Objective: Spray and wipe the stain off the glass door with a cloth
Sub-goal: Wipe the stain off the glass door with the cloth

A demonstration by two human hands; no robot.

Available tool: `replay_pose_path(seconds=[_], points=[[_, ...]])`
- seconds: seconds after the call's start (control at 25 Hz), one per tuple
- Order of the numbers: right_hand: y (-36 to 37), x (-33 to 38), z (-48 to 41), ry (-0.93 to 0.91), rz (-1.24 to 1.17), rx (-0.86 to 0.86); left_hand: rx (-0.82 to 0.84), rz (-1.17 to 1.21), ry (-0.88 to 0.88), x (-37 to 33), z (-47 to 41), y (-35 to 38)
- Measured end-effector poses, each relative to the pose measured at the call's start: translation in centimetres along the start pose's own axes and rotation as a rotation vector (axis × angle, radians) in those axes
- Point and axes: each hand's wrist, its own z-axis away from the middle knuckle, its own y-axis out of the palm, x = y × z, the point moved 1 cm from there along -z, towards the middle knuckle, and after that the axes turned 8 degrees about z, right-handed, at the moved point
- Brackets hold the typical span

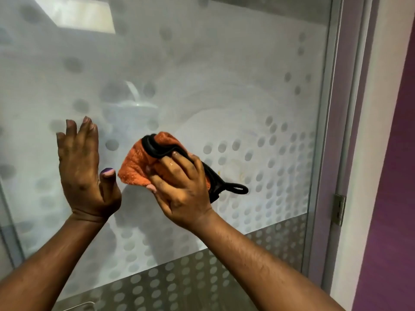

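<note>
The frosted glass door (202, 70) with a dotted pattern fills the view. A faint yellowish stain (235, 170) shows on the glass just right of the cloth. My right hand (182, 187) grips an orange cloth (139, 167) with black trim and a black loop, pressed against the glass. My left hand (83, 171) is flat against the glass to the left of the cloth, fingers spread, holding nothing. No spray bottle is in view.
The door's metal frame (325, 153) runs down the right side, with a hinge (339, 209) on it. Beyond it are a white jamb and a purple wall (395, 198). A clear dotted strip (190, 281) runs along the glass bottom.
</note>
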Motion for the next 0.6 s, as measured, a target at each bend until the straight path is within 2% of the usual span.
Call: replay_pose_path(seconds=[0.24, 0.44, 0.6], points=[[-0.3, 1.0, 5.1, -0.054, -0.036, -0.005, 0.028, -0.066, 0.026, 0.2, 0.0, 0.1], [1.2, 2.0, 4.3, 0.034, 0.089, -0.074, 0.033, -0.095, 0.018, -0.1, 0.0, 0.2], [1.4, 1.1, 2.5, 0.082, 0.159, -0.085, 0.067, -0.211, 0.063, 0.3, 0.3, 0.5]])
